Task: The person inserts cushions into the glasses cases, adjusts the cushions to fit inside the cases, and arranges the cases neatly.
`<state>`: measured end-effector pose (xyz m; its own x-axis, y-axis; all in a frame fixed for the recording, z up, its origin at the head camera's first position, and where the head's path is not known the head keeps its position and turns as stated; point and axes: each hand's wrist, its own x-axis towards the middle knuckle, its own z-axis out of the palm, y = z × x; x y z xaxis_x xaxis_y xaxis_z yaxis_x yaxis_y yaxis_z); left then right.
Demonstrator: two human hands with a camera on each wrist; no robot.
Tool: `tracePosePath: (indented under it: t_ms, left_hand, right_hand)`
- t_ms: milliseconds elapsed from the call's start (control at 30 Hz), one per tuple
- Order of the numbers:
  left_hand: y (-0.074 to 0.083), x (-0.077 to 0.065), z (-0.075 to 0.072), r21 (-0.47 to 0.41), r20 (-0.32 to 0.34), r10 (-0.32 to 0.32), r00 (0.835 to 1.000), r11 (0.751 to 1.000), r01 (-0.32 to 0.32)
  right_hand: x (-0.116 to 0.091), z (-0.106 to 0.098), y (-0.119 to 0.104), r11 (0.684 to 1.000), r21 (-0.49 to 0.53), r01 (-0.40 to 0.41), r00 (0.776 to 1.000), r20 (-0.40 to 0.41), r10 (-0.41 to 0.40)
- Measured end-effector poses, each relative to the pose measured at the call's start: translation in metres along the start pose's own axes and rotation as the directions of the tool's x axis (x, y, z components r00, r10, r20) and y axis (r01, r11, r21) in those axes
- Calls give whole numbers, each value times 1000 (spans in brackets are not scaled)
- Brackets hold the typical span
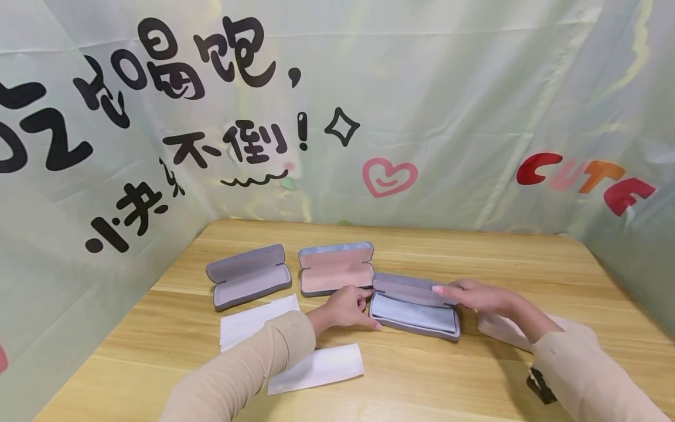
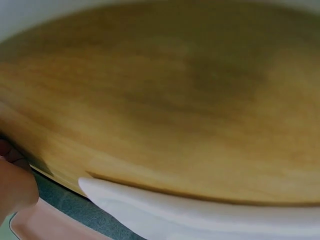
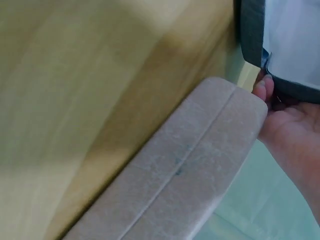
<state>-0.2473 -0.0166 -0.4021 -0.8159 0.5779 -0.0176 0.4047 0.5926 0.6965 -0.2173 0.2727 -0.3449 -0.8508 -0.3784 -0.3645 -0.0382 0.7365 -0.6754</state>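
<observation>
Fabric (image 1: 448, 88) printed with black lettering, a pink heart (image 1: 390, 177) and, towards the right, the coloured word CUTE (image 1: 587, 179) hung behind the wooden table (image 1: 422, 387). Leftmost on the wood, an open grey case (image 1: 252, 280) stood with its lid raised at the back. Just in front of it lay a white sheet (image 1: 258, 319), partly covered by the left sleeve (image 1: 248, 363). Nearer the person, a second white sheet (image 1: 337, 367) stuck out from beside that sleeve.

Next along came an open case with a pink lining (image 1: 337, 258), its front right corner close to the left hand (image 1: 345, 306). That hand gripped the left end of a third open case (image 1: 416, 330), the thumb at the front and the forefinger towards the back corner, the other fingers curled. This third case sat right of the pink-lined one, lid up, with a folded pale blue cloth (image 1: 413, 312) in its base.

At its right end, the right hand (image 1: 482, 296) pinched the raised lid, thumb on the inner side. Right of that, under the forearm, lay a closed pale pinkish case (image 1: 501, 329), seen large in the right wrist view. Farthest right and nearer the person, a dark object (image 1: 539, 387) showed beside the right sleeve (image 1: 590, 369), too hidden to identify.
</observation>
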Motion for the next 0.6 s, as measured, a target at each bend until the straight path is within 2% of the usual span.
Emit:
tracePosePath:
  t_ms: [133, 300, 600]
  left_hand:
    - [-1, -1, 0, -16, -3, 5, 1000, 1000, -5]
    - [-3, -2, 0, -8, -5, 36, 999, 999, -36]
    - [-3, -3, 0, 6, -6, 51, 999, 999, -50]
  right_hand:
    - [-3, 7, 2, 997, -52, 62, 996, -68, -66]
    - [-6, 14, 4, 991, -101, 90, 985, -138, -103]
    - [-7, 21, 6, 987, -103, 125, 967, -209, -144]
